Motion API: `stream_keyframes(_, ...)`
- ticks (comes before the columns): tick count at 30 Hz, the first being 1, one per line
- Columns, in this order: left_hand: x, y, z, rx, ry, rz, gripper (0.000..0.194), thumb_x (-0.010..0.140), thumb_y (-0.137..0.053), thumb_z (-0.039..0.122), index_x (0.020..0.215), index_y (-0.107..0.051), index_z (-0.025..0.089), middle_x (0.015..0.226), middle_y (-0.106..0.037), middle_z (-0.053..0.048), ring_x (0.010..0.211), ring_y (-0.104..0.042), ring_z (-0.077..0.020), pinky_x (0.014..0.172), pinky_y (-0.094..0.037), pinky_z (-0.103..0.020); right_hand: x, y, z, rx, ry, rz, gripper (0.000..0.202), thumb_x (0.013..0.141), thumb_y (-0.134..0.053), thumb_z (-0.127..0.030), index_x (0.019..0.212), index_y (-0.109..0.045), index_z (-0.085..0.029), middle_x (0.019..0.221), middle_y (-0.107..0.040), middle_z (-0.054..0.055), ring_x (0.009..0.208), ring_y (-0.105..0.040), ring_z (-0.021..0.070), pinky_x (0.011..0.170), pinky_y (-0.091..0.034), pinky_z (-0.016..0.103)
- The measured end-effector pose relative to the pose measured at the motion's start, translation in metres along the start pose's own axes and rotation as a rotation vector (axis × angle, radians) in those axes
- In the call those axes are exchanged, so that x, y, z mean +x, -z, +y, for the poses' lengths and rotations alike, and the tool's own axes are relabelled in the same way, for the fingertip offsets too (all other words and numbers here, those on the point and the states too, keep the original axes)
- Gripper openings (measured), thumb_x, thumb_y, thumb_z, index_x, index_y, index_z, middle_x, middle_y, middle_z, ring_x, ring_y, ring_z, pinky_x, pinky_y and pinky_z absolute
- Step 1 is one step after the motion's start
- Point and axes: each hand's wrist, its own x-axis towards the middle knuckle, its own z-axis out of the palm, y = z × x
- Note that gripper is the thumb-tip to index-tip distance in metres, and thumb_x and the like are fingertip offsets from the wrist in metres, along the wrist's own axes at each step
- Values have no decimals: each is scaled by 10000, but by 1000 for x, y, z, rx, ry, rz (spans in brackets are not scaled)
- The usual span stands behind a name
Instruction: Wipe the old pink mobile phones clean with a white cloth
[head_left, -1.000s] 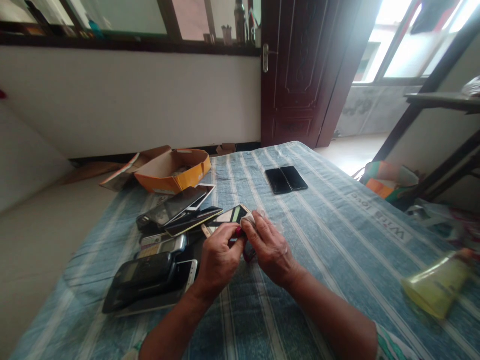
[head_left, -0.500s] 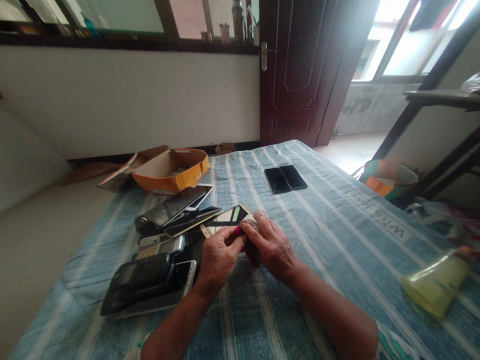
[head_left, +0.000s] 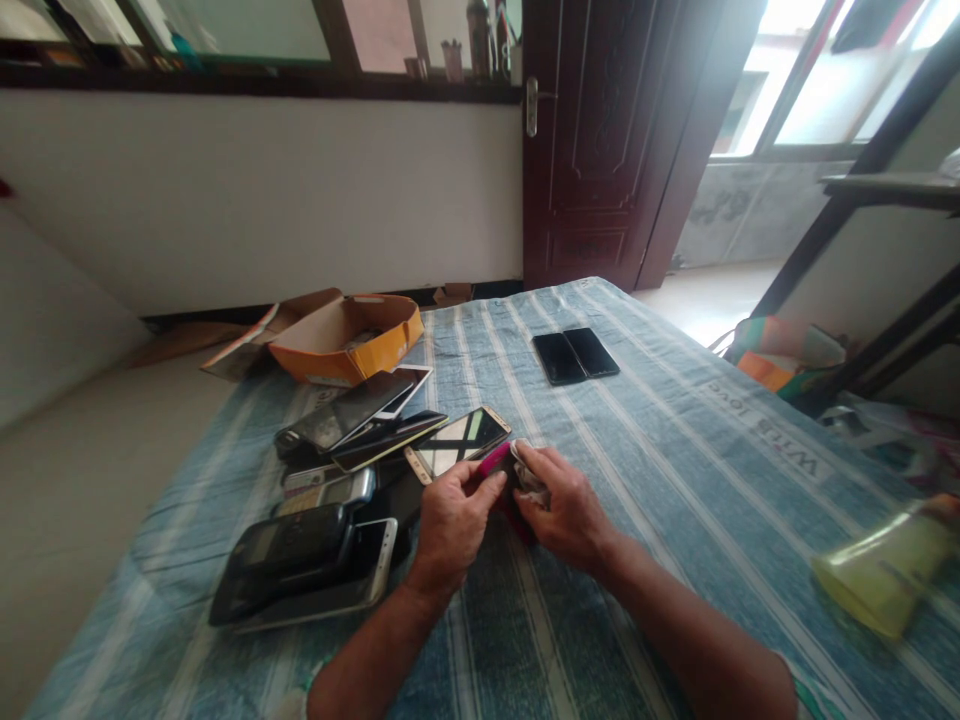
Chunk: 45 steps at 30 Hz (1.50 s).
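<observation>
The left hand pinches a flat, magenta-edged object; the right hand clutches crumpled white cloth. Far left, an open orange cardboard box has indistinct contents.

One head-worn camera looks forward and down across the striped blue cloth from the wearer's side. Left hand and right hand fall at close range, lower centre; panelled door stands farther off, upper frame.

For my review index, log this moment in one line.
left hand: holds pink-edged object; right hand: holds crumpled white wad; ahead: gold-framed phone; farther: two black phones
</observation>
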Motion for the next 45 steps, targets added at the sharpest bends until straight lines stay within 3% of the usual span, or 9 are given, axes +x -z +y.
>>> stream_keyframes(8, 0, 0, 1, -85, 36, -22, 251, 650, -736, 321, 820, -688, 143, 742, -730, -24, 693, -669, -180, 651, -513, -250, 4, 3, 0, 239, -233, -96, 590, 671, -717, -205, 1242, -573, -236, 1029, -639, 25, 919, -613, 200, 839, -509, 368)
stream_keyframes(11, 1, 0, 1, -71, 46, -26, 240, 661, -728, 328, 812, -686, 146, 722, -724, -18, 671, -662, -173, 627, -503, -242, 3, 3, -4, 125, -165, -56, 586, 707, -710, -259, 1270, -555, -201, 1010, -607, 49, 906, -589, 204, 821, -498, 363)
stream_keyframes(16, 3, 1, 0, 14, 43, -57, 247, 685, -692, 338, 826, -681, 135, 713, -708, -23, 646, -643, -172, 621, -497, -257, 4, 5, -2, 54, -72, -30, 317, 895, -480, -250, 1176, -615, -198, 902, -605, 36, 781, -583, 150, 726, -486, 287)
stream_keyframes(19, 4, 1, -1, 139, 16, -97, 233, 721, -640, 323, 851, -677, 134, 729, -701, -34, 658, -641, -183, 628, -495, -275, 4, 7, 4, -8, -52, 5, 285, 899, -456, -217, 1117, -639, -207, 865, -604, 29, 739, -579, 140, 681, -477, 261)
stream_keyframes(24, 6, 0, -1, 475, -155, -67, 185, 765, -576, 271, 850, -674, 140, 828, -684, -65, 764, -635, -202, 732, -485, -312, 0, 4, 6, -179, 50, 6, 314, 864, -455, -136, 1108, -633, -219, 952, -603, 56, 850, -588, 170, 763, -482, 280)
stream_keyframes(27, 5, 0, 1, 565, -193, -70, 185, 800, -552, 279, 855, -664, 143, 837, -664, -66, 762, -618, -195, 736, -476, -314, 0, 2, 1, -250, 74, -21, 330, 859, -450, -109, 1100, -629, -247, 962, -589, 52, 882, -580, 170, 786, -479, 273)
stream_keyframes(36, 0, 0, 6, 560, -264, -51, 120, 795, -560, 269, 769, -617, 167, 780, -620, -32, 740, -587, -177, 715, -463, -290, 4, -3, -7, -329, 170, 56, 289, 880, -438, -129, 1017, -668, -237, 1000, -572, 78, 962, -541, 205, 829, -478, 306)
stream_keyframes(45, -1, -3, 7, 489, -290, -53, 119, 781, -555, 280, 743, -602, 178, 755, -596, -19, 704, -562, -164, 647, -451, -269, 6, 6, -9, -451, 300, 63, 295, 936, -405, -180, 1046, -678, -193, 989, -581, 111, 964, -516, 233, 825, -481, 349)
